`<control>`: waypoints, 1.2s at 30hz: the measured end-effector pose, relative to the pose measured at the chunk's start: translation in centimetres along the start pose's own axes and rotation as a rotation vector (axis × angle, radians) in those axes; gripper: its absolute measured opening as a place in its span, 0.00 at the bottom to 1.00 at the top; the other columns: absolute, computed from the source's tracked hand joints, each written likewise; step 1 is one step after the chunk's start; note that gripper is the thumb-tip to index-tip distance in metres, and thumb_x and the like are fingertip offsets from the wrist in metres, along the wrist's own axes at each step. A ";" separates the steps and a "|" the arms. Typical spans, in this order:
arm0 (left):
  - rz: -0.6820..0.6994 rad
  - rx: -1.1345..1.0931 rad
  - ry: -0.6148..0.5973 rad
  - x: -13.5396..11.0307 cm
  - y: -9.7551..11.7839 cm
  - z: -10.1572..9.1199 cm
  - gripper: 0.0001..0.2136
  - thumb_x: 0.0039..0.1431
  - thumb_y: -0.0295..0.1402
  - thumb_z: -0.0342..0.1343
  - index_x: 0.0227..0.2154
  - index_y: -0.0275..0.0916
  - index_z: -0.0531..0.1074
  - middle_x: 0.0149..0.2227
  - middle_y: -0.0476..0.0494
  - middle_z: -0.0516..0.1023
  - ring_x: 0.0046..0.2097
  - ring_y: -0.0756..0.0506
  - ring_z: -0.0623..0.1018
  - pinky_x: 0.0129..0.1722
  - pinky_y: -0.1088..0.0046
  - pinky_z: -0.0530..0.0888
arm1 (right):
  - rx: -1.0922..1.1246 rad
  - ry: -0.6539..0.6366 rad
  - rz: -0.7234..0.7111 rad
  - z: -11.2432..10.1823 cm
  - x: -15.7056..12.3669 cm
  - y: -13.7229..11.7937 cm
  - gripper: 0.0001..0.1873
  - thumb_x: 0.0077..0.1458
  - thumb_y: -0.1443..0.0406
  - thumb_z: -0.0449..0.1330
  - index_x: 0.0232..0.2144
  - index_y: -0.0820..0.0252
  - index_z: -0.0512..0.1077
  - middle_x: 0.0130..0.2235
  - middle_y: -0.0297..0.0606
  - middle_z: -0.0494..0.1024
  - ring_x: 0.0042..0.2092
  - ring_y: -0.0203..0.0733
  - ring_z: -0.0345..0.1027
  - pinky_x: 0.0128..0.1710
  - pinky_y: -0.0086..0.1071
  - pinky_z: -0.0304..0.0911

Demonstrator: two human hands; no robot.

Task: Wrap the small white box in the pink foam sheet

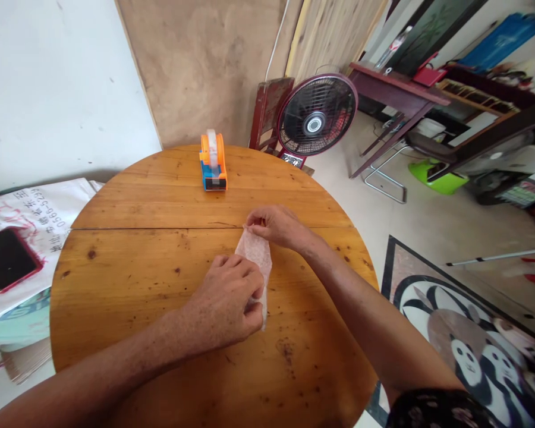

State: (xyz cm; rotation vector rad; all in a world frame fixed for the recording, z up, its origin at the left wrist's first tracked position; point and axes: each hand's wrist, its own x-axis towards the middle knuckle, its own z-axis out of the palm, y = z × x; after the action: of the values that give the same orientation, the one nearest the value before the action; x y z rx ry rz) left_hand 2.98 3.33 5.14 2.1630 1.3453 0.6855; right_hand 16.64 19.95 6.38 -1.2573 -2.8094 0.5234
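You worked in soft, even daylight. The wooden table (pixel 138 285) carried a mild sheen, and your left hand (pixel 225 306) threw only a faint shadow. The white tissue (pixel 257 252) looked pale but not blown out. The wide lens bent straight lines toward the edges, and the bottom corners were slightly soft.

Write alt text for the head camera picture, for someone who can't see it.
A person's left hand and right hand pinch opposite ends of a thin white sheet on a round wooden table. An orange tape dispenser stands beyond them.
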 end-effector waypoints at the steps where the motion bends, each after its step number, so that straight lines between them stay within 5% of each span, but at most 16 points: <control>1: -0.004 -0.001 -0.004 0.0 0.0 0.0 0.03 0.49 0.26 0.53 0.27 0.39 0.67 0.41 0.43 0.79 0.48 0.38 0.75 0.49 0.55 0.67 | -0.029 -0.015 0.005 0.0 0.1 -0.2 0.10 0.52 0.69 0.60 0.36 0.55 0.80 0.34 0.34 0.82 0.34 0.38 0.70 0.30 0.29 0.52; 17: -0.002 0.020 -0.007 0.0 0.0 0.0 0.04 0.48 0.26 0.53 0.27 0.40 0.66 0.42 0.42 0.79 0.48 0.38 0.75 0.49 0.55 0.68 | -0.399 0.035 0.043 1.3 0.3 -3.0 0.13 0.60 0.64 0.54 0.36 0.60 0.80 0.37 0.49 0.83 0.38 0.49 0.73 0.31 0.36 0.51; 24: -0.003 0.024 0.001 0.0 0.0 0.0 0.04 0.47 0.26 0.53 0.26 0.40 0.65 0.42 0.42 0.79 0.48 0.38 0.75 0.47 0.56 0.67 | -0.346 0.073 0.137 1.3 0.4 -3.2 0.13 0.59 0.66 0.52 0.35 0.60 0.78 0.35 0.49 0.82 0.35 0.49 0.72 0.29 0.35 0.48; 31: -0.004 0.022 -0.002 0.0 0.1 0.0 0.04 0.49 0.25 0.53 0.27 0.40 0.66 0.40 0.43 0.79 0.48 0.39 0.75 0.47 0.57 0.67 | 0.320 0.285 0.232 1.8 0.5 0.4 0.06 0.50 0.68 0.53 0.22 0.58 0.66 0.26 0.36 0.76 0.28 0.38 0.65 0.28 0.30 0.54; 36: 0.004 0.026 0.001 0.0 0.0 0.1 0.04 0.49 0.25 0.53 0.27 0.40 0.66 0.40 0.43 0.79 0.48 0.39 0.75 0.49 0.56 0.67 | 0.939 0.280 0.366 2.4 0.3 1.6 0.06 0.50 0.63 0.56 0.24 0.57 0.63 0.27 0.35 0.76 0.25 0.36 0.69 0.23 0.27 0.58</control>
State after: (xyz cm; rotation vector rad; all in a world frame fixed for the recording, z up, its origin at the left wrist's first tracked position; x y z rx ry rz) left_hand 3.08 3.33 5.05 2.1859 1.3582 0.6748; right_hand 17.26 20.45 3.60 -1.4055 -1.6964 1.3318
